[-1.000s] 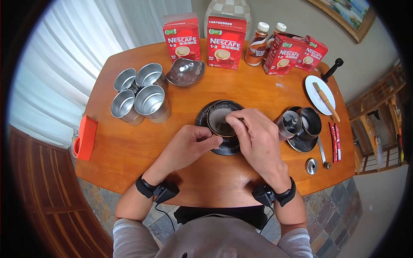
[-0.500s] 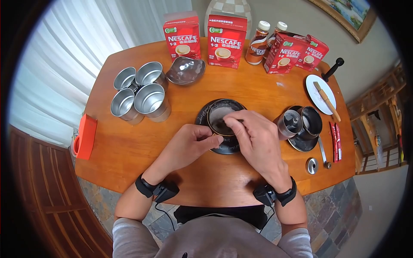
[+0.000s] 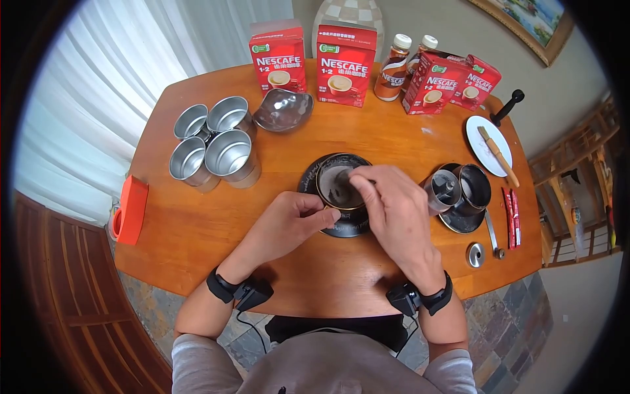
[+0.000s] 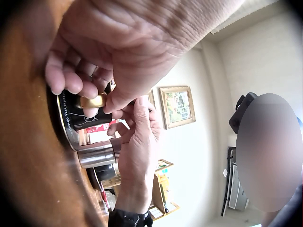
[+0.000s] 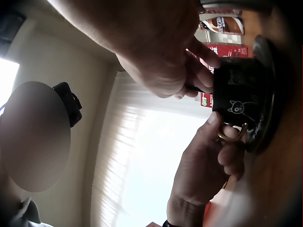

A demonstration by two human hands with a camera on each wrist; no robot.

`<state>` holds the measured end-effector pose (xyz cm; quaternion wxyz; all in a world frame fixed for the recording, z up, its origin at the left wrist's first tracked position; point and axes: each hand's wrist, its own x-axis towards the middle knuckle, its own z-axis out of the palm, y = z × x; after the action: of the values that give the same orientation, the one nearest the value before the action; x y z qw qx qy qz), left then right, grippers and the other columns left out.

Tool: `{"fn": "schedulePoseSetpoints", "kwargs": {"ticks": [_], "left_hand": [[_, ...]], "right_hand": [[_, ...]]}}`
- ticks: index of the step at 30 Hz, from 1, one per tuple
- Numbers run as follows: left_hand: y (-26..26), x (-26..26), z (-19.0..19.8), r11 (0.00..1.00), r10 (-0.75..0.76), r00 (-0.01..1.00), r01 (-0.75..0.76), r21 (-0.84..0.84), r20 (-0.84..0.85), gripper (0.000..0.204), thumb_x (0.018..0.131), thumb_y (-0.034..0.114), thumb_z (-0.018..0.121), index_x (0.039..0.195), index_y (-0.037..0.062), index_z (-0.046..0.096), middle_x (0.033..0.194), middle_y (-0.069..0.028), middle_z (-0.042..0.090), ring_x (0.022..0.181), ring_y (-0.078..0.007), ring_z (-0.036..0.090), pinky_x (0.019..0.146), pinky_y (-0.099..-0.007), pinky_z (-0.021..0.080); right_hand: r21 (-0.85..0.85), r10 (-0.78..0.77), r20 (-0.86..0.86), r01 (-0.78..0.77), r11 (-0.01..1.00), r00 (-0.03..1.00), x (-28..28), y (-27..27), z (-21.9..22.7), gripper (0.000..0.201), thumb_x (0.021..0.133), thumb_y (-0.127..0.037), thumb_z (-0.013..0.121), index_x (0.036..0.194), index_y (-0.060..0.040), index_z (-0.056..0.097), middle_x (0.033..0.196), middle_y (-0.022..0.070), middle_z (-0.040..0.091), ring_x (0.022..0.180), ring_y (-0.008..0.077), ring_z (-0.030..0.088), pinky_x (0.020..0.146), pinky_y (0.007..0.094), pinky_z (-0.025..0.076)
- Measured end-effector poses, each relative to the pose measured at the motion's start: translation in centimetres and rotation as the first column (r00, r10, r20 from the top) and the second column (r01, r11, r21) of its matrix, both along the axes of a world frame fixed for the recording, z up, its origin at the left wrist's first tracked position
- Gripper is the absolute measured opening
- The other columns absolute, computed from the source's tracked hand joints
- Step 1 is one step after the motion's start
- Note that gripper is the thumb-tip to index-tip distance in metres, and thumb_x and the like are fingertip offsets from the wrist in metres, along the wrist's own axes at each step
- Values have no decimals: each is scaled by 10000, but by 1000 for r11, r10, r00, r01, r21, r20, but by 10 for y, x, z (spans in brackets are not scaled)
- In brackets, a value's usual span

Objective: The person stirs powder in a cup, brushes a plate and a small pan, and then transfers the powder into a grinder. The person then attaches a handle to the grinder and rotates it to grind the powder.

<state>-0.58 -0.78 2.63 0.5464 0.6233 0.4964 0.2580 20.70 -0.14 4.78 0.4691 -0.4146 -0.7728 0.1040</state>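
Note:
A black cup (image 3: 330,178) with gold trim sits on a black lettered saucer (image 3: 348,230), with pale powder and a dark patch inside. My left hand (image 3: 292,223) pinches the cup's gold ring handle (image 4: 94,101) on the near side. Over the right part of the rim, my right hand (image 3: 397,213) pinches a thin dark utensil; its fingers hide most of it, so I cannot tell its kind. Seen from the right wrist, the cup's side (image 5: 236,90) carries a white cat drawing.
To the right are a steel canister (image 3: 443,190), another black cup (image 3: 476,185) on a saucer, a round lid (image 3: 476,254), red sachets (image 3: 511,217) and a white plate (image 3: 481,150) with a brush. Steel cups (image 3: 231,157) and a dark bowl (image 3: 283,110) stand left; red boxes (image 3: 343,65) behind.
My right hand has shifted slightly right at the cup's rim, still pinching the utensil, and more of the cup's inside shows. The left hand and cup have stayed put.

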Motion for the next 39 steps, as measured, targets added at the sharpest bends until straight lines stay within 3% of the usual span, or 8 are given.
{"fn": "schedulePoseSetpoints", "kwargs": {"ticks": [3,9,12,18,24,30,39], "left_hand": [[1,0,2,1000,0,1000,0,-4,-17,321,1019,318,728,890,26,767,673,36,606,586,-49,515,531,-237,411],[0,-1,1,1000,-9,1000,9,-2,-20,320,1021,315,726,888,27,766,668,38,597,586,-51,513,531,-239,407],[1,-1,0,1000,-8,1000,8,8,-3,322,1022,315,725,888,25,766,666,38,595,583,-52,510,529,-240,400],[0,0,4,1000,-7,1000,7,-3,-3,326,1023,318,726,886,25,764,659,38,588,577,-50,505,527,-241,395],[0,-1,1,1000,-9,1000,9,5,-7,323,1026,311,723,885,24,763,658,39,585,577,-48,503,528,-240,396],[1,0,2,1000,-9,1000,9,0,3,320,1025,309,723,884,24,761,664,38,592,578,-51,505,532,-241,396],[0,1,4,1000,-8,1000,8,3,0,324,1024,313,722,884,24,759,663,36,593,578,-51,502,533,-243,390]], "right_hand": [[-21,-104,89,107,994,991,4,-3,11,79,977,-71,691,964,2,664,862,159,685,798,372,670,700,459,539],[-110,61,-51,-66,992,997,0,-5,4,79,974,-74,694,983,2,677,885,160,697,808,369,672,701,444,542],[-29,78,-36,-79,996,996,-2,-1,-1,86,974,-78,695,994,4,679,907,160,703,818,366,672,699,434,542],[35,-103,129,99,994,986,2,-3,9,91,975,-83,698,953,0,666,883,152,688,795,357,658,681,442,534],[-41,-49,46,51,998,998,0,-7,10,110,976,-101,705,934,-6,666,845,153,683,757,352,657,663,444,530],[-146,26,-79,-37,989,997,-2,-6,4,92,962,-80,709,971,11,698,905,166,719,822,369,691,719,438,556],[0,-8,13,8,1000,1000,-1,-1,2,80,945,-55,717,997,1,695,908,147,710,826,360,680,715,440,553]]}}
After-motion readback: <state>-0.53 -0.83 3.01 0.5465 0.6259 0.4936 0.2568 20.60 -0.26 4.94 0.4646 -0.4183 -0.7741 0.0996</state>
